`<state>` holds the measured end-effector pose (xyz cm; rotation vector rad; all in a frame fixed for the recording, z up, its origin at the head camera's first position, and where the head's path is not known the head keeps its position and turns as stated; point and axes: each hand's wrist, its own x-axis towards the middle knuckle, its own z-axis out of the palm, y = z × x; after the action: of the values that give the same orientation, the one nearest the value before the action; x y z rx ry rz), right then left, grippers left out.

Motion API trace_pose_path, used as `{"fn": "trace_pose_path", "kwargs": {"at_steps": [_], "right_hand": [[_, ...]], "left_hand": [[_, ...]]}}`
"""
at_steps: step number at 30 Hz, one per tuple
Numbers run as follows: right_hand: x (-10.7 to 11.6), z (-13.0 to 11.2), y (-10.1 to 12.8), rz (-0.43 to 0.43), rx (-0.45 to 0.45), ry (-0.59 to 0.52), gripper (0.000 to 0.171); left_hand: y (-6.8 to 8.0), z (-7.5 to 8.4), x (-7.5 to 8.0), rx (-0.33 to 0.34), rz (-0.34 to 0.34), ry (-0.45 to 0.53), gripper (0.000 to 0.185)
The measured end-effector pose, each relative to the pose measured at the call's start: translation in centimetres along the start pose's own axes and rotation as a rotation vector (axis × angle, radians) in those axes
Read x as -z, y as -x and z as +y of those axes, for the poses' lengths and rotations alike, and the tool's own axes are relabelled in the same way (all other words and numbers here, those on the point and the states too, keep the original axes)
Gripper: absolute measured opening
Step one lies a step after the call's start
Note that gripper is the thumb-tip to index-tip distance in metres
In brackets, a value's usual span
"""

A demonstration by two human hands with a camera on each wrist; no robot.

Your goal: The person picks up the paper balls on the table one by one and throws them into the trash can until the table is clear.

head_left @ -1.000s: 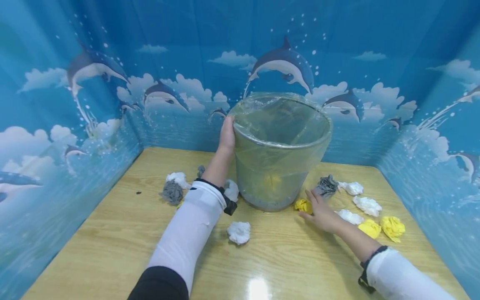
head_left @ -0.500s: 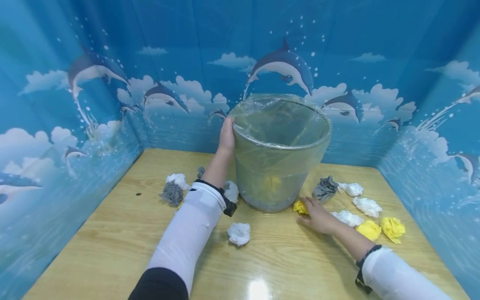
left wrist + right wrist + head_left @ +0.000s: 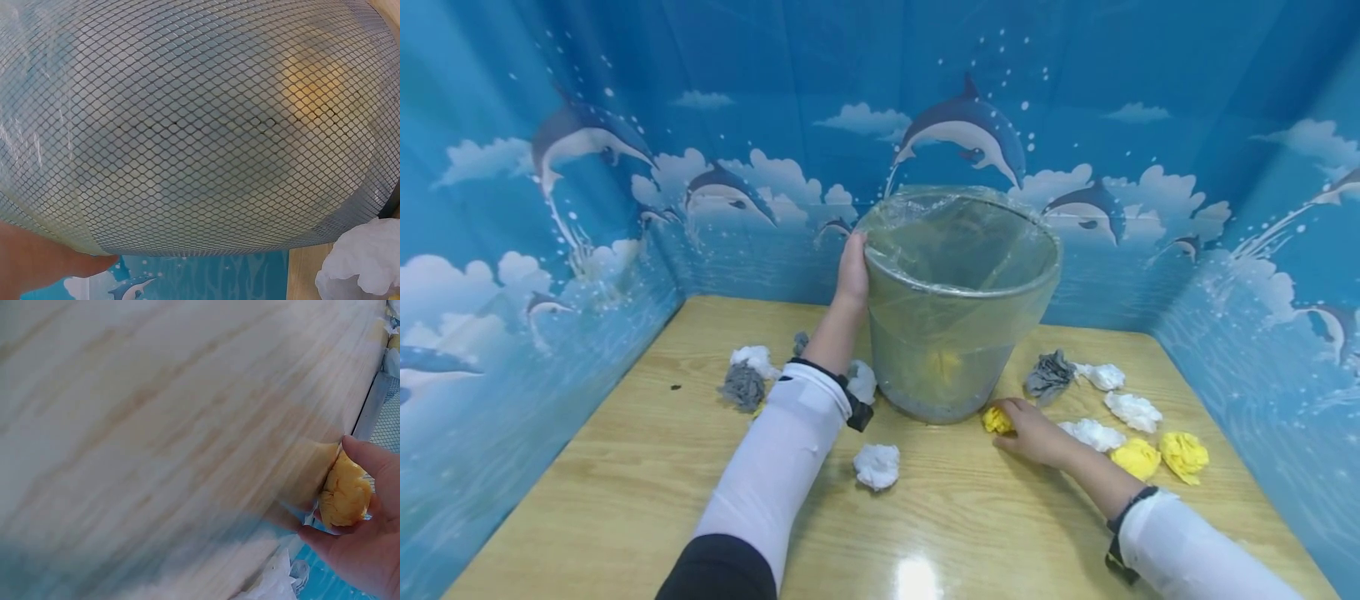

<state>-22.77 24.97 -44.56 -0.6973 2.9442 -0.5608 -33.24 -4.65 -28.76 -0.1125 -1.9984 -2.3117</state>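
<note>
The right hand lies low on the wooden table, its fingers curled round a yellow crumpled paper ball, which sits at the fingertips just beside the foot of the mesh wastebasket. The left hand grips the basket's rim at its left side, over the clear plastic liner. A white paper ball lies near the left forearm

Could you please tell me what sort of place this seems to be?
Probably a staged tabletop booth rather than a lived-in room: a wooden table walled by dolphin-print backdrop panels, with a lined mesh wastebasket and scattered crumpled paper balls.
</note>
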Motion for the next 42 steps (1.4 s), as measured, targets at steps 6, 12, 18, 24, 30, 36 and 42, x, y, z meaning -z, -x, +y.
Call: {"fn": "trace_pose_path", "kwargs": {"at_steps": [6,12,18,24,30,36,42], "right_hand": [[0.1,-0.4,-0.1,-0.005,0.027,0.053,0.042],[0.2,-0.3,-0.3,-0.011,0.05,0.106,0.036],[0.2,-0.2,-0.4,-0.015,0.051,0.111,0.034],[0.4,-0.3,-0.4,-0.036,0.046,0.105,0.033],[0.4,-0.3,-0.2,-0.031,0.074,0.089,0.028],[0.5,-0.1,0.0,-0.017,0.071,0.082,0.028],[1.7,-0.2,-0.4,0.024,0.074,0.098,0.028]], "left_hand": [[0.1,0.0,0.1,0.019,0.009,0.008,0.058],[0.2,-0.1,0.1,0.016,0.019,0.014,0.057],[0.2,-0.1,0.0,0.023,0.013,0.021,0.057],[0.2,-0.1,0.0,0.031,0.008,0.004,0.058],[0.2,-0.3,-0.1,0.008,-0.004,0.008,0.057],[0.2,-0.5,-0.1,0.013,-0.023,0.004,0.054],[0.0,0.0,0.1,0.0,-0.011,0.006,0.054]]}}
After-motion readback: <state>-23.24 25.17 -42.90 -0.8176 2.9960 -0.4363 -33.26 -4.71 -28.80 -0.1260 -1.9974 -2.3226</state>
